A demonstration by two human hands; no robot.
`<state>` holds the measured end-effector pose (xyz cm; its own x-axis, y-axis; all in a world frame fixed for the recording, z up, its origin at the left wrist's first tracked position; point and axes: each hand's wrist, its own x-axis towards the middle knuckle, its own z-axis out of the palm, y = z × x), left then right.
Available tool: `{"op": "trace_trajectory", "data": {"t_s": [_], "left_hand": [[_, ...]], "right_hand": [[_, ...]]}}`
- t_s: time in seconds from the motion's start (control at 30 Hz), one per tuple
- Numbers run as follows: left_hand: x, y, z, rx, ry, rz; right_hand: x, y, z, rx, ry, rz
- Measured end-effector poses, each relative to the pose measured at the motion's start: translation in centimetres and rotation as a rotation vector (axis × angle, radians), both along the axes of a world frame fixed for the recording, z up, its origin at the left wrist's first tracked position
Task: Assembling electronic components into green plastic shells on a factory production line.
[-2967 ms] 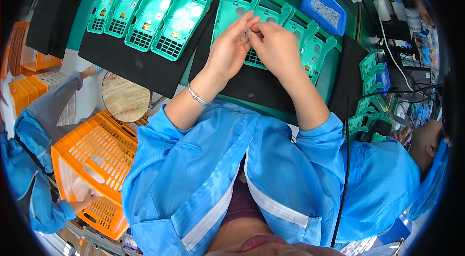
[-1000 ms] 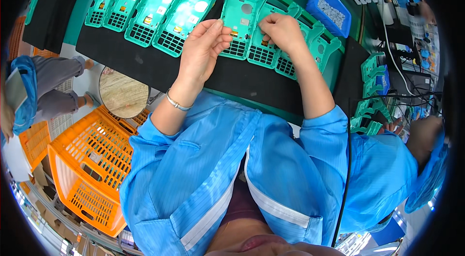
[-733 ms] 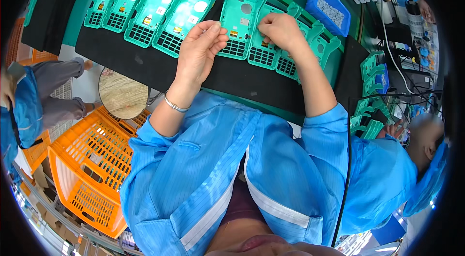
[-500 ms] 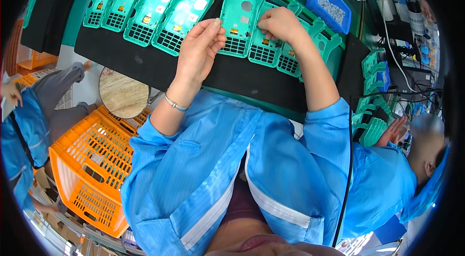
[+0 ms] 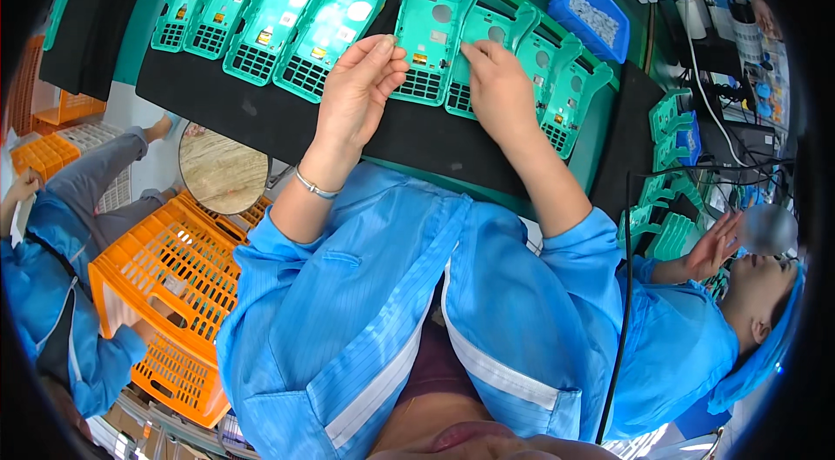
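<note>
Several green plastic housings (image 5: 424, 18) with keypad-like grids of openings lie side by side in a curved row, with their inner sides facing up. My left hand (image 5: 358, 82) hovers just left of that middle housing, thumb and fingertips pinched together. Whatever the pinch holds is too small to make out. My right hand (image 5: 503, 95) is over the neighbouring green housing (image 5: 484, 23) and covers part of its grid. Its thumb and index finger come together near the edge between the two housings; anything between them is hidden.
A blue bin (image 5: 591, 15) of small whitish pieces stands at the back right. Black matting (image 5: 261, 125) runs along the near side of the row. An orange crate (image 5: 174, 277) and a round stool (image 5: 223, 168) are at left. Co-workers in blue are on both sides.
My right hand has moved left and slightly nearer, uncovering housings to its right. My left hand is almost still. The person at left has reached a hand to the orange crate.
</note>
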<state>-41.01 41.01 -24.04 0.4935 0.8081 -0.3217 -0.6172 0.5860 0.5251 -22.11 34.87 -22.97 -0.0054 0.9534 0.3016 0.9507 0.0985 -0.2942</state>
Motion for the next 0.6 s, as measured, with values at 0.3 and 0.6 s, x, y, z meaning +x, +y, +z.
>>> {"op": "trace_trajectory", "data": {"t_s": [0.3, 0.6], "left_hand": [[0.2, -0.1, -0.1, -0.038, -0.011, -0.010], [0.6, -0.7, -0.3, -0.046, -0.058, -0.063]], "right_hand": [[-0.5, 0.0, 0.3, -0.067, -0.131, -0.041], [-3.6, 1.3, 4.7, -0.216, 0.788, -0.047]]}}
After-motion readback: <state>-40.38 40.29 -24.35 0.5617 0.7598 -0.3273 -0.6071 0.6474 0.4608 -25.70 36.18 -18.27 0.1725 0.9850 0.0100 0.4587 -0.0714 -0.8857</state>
